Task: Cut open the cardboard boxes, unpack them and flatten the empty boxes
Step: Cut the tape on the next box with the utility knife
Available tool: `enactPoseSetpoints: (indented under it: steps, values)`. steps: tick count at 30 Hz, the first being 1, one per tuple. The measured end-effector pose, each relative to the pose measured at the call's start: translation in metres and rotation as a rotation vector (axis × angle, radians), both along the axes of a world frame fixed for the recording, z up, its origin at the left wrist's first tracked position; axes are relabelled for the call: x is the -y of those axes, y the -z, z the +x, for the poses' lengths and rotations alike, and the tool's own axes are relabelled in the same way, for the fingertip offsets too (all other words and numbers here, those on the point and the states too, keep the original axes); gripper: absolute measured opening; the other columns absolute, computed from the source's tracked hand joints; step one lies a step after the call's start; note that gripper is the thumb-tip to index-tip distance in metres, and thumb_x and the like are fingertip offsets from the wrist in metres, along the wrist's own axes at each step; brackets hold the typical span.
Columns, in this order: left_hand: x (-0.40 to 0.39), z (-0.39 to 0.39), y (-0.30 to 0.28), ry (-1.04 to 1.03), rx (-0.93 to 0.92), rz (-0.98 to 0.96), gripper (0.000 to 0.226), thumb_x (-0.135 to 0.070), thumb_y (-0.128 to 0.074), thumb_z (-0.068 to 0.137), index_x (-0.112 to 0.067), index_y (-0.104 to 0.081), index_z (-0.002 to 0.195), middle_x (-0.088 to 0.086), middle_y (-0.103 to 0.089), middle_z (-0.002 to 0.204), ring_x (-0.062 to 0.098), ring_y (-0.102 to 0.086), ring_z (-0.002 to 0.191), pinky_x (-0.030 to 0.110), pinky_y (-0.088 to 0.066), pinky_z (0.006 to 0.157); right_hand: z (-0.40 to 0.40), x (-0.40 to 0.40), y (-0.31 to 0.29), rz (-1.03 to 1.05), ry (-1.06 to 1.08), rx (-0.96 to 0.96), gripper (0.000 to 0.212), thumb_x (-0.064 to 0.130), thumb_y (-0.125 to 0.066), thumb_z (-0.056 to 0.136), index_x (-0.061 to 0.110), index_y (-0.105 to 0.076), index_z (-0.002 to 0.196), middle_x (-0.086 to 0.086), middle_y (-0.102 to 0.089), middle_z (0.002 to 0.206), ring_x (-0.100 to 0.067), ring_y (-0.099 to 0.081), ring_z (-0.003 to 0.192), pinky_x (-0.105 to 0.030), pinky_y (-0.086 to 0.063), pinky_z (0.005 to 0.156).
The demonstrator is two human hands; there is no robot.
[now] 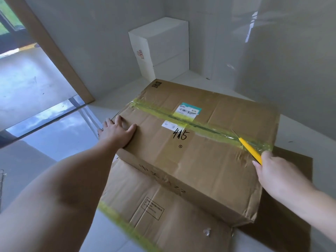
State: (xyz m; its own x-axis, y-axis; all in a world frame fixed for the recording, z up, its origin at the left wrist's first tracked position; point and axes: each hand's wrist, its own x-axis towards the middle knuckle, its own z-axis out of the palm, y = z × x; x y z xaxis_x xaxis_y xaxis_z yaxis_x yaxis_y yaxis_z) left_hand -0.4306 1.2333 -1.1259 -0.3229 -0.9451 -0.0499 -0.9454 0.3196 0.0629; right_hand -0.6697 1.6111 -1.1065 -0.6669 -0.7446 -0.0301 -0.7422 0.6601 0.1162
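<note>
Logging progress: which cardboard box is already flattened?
The flattened cardboard box lying on the floor under the taped box, which is still sealed; the white box stands upright.

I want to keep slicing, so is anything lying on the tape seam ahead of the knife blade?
No loose object lies on it. The yellow knife in the right hand sits on the taped seam, which runs clear toward the far end. Only the shipping label stuck across it crosses the line. The left hand presses beside the seam.

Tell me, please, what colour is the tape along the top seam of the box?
Translucent yellow-green tape, shown best in the head view.
</note>
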Motion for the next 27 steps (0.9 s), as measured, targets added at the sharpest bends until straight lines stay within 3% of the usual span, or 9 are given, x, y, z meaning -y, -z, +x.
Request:
enactPoseSetpoints:
  steps: [3, 7, 10, 12, 15, 17, 19, 24, 27]
  values:
    - [0.007, 0.011, 0.002, -0.026, -0.021, 0.007, 0.091, -0.084, -0.016, 0.067, -0.026, -0.030, 0.136, 0.013, -0.041, 0.137, 0.032, -0.034, 0.131, 0.050, -0.027, 0.104, 0.001, 0.016, -0.001, -0.048, 0.022, 0.027, 0.026, 0.036, -0.033, 0.099, 0.010, -0.034, 0.098, 0.002, -0.047, 0.066, -0.015, -0.044, 0.047, -0.022, -0.022, 0.037]
    - [0.006, 0.014, 0.003, -0.037, -0.020, -0.003, 0.088, -0.082, -0.017, 0.070, -0.027, -0.030, 0.137, 0.012, -0.042, 0.135, 0.032, -0.035, 0.129, 0.048, -0.029, 0.102, 0.001, 0.028, -0.001, -0.082, 0.076, 0.154, 0.029, 0.028, -0.031, 0.100, 0.012, -0.020, 0.123, 0.000, -0.044, 0.066, -0.013, -0.035, 0.045, -0.024, -0.019, 0.039]
    - [-0.002, 0.020, 0.003, -0.077, -0.008, 0.008, 0.086, -0.081, -0.018, 0.072, -0.026, -0.029, 0.137, 0.013, -0.042, 0.135, 0.033, -0.036, 0.128, 0.049, -0.030, 0.100, -0.015, 0.045, -0.004, -0.097, 0.081, 0.208, 0.014, 0.024, -0.034, 0.099, 0.012, -0.033, 0.107, -0.003, -0.046, 0.065, -0.020, -0.041, 0.051, -0.031, -0.024, 0.042]
    - [-0.011, 0.028, 0.004, -0.118, -0.012, 0.005, 0.086, -0.080, -0.016, 0.073, -0.025, -0.030, 0.137, 0.015, -0.041, 0.136, 0.034, -0.035, 0.127, 0.051, -0.030, 0.098, -0.030, 0.070, -0.011, -0.107, 0.112, 0.235, 0.009, 0.019, -0.037, 0.099, 0.011, -0.034, 0.097, -0.013, -0.059, 0.081, -0.031, -0.053, 0.065, -0.032, -0.032, 0.052]
    - [-0.031, 0.040, 0.005, -0.175, 0.006, 0.015, 0.088, -0.080, -0.013, 0.073, -0.023, -0.029, 0.139, 0.018, -0.038, 0.139, 0.038, -0.034, 0.127, 0.054, -0.030, 0.100, -0.054, 0.109, -0.020, -0.086, 0.146, 0.250, 0.022, 0.011, -0.036, 0.098, 0.005, -0.039, 0.119, -0.020, -0.059, 0.104, -0.038, -0.058, 0.092, -0.033, -0.037, 0.065]
    - [-0.046, 0.046, 0.005, -0.216, 0.038, 0.014, 0.089, -0.080, -0.013, 0.074, -0.023, -0.026, 0.141, 0.018, -0.036, 0.141, 0.039, -0.034, 0.128, 0.054, -0.031, 0.101, -0.056, 0.124, -0.023, -0.095, 0.138, 0.235, 0.028, 0.008, -0.037, 0.097, 0.005, -0.039, 0.125, -0.017, -0.055, 0.097, -0.034, -0.054, 0.082, -0.032, -0.036, 0.060]
    - [-0.062, 0.051, 0.002, -0.237, 0.077, 0.019, 0.092, -0.080, -0.012, 0.073, -0.023, -0.023, 0.144, 0.016, -0.032, 0.143, 0.038, -0.035, 0.128, 0.052, -0.035, 0.099, -0.050, 0.122, -0.024, -0.132, 0.074, 0.179, 0.023, 0.007, -0.038, 0.096, 0.005, -0.041, 0.118, -0.016, -0.051, 0.097, -0.031, -0.049, 0.076, -0.033, -0.034, 0.055]
    - [-0.102, 0.051, -0.007, -0.102, 0.248, 0.034, 0.095, -0.083, -0.005, 0.075, -0.025, -0.001, 0.150, 0.014, -0.006, 0.156, 0.038, -0.046, 0.123, 0.042, -0.045, 0.083, -0.018, 0.089, -0.020, -0.135, -0.145, 0.063, 0.019, 0.005, -0.038, 0.092, 0.009, -0.043, 0.111, -0.013, -0.049, 0.107, -0.030, -0.049, 0.093, -0.038, -0.042, 0.067]
    - [-0.117, 0.041, -0.011, -0.037, 0.281, 0.043, 0.093, -0.080, -0.004, 0.077, -0.024, 0.000, 0.151, 0.016, 0.001, 0.157, 0.039, -0.043, 0.126, 0.040, -0.042, 0.090, 0.014, 0.073, -0.012, -0.108, -0.181, 0.153, 0.017, 0.005, -0.037, 0.092, 0.012, -0.040, 0.106, -0.009, -0.047, 0.108, -0.029, -0.047, 0.098, -0.041, -0.047, 0.075]
